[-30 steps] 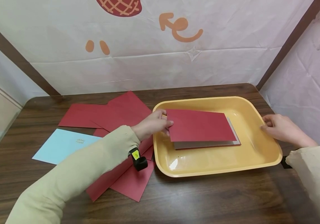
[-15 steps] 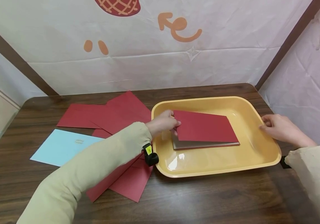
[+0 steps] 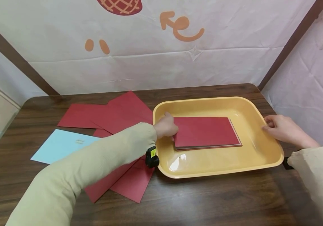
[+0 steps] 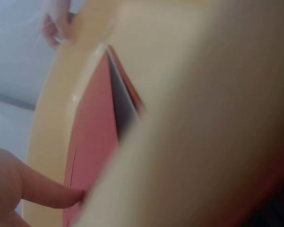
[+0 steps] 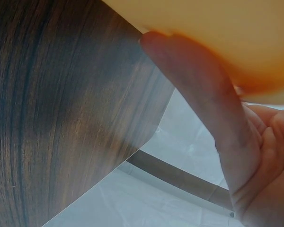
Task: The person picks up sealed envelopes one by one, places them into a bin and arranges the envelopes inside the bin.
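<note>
The left hand (image 3: 165, 127) is touching the red envelope (image 3: 206, 131) at nine o'clock, fingers relaxed — the right hand (image 3: 282, 128) is gripping the yellow tray (image 3: 258, 150) at three.

Camera layout: one head view, two wrist views.

The head camera looks forward and down on the whole desk (image 3: 206, 201) from above and takes in both arms. The left wrist camera sits very close inside the tray (image 4: 52, 118), looking along the red cards (image 4: 92, 156); much of it is blurred. The right wrist camera looks from desk level at the tray's underside (image 5: 217, 33). All three views share the tray.
</note>
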A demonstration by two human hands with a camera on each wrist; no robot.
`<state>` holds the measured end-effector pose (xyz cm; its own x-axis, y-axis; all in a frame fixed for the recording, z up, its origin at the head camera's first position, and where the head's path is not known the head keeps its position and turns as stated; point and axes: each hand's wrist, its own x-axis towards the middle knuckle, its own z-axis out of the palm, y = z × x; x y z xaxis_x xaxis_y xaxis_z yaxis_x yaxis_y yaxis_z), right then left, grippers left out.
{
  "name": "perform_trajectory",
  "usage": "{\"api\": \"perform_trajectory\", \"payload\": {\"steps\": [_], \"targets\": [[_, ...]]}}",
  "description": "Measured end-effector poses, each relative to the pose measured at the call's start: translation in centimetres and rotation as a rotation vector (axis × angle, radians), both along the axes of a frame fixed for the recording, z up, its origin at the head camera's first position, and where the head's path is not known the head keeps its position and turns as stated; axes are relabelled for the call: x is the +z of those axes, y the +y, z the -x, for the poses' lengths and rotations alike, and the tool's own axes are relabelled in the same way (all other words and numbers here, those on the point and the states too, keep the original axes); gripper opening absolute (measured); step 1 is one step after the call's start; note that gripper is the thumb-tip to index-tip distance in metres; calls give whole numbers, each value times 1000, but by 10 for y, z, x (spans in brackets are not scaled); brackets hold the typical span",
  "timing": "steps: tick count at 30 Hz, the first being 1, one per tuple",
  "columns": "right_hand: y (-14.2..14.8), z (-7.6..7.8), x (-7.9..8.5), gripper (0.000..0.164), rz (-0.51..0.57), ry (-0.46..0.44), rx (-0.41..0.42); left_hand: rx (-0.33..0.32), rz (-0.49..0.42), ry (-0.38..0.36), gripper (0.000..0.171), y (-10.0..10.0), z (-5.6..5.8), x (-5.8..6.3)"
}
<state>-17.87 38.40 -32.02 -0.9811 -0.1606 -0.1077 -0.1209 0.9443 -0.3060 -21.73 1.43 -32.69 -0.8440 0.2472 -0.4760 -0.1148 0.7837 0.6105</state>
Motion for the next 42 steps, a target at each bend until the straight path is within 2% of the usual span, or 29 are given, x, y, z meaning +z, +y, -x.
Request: {"api": "perform_trajectory", "payload": {"steps": [5, 14, 19, 26, 31, 33, 36, 38, 42], "targets": [[0, -1, 1, 32, -4, -6, -3, -34, 65, -32, 79, 2, 2, -1], [-1, -1, 1, 31, -2, -7, 1, -19, 97, -63, 79, 4, 1, -2], [-2, -1, 1, 31, 0, -2, 7, -33, 128, -71, 78, 4, -1, 1], [-2, -1, 1, 30, -2, 0, 6, -45, 123, -69, 80, 2, -6, 7], [-3, -2, 1, 30, -2, -4, 6, -79, 118, -40, 80, -3, -11, 15], [-3, -2, 0, 30, -3, -7, 8, -94, 97, -16, 71, -6, -11, 19], [-3, -3, 0, 29, -4, -8, 10, -121, 44, 61, 51, -12, -11, 23], [-3, -3, 0, 30, -5, -8, 9, -114, -1, 133, 38, -17, -11, 25], [-4, -4, 2, 32, -3, -6, 6, -59, -92, 238, 33, -28, -12, 28]]}}
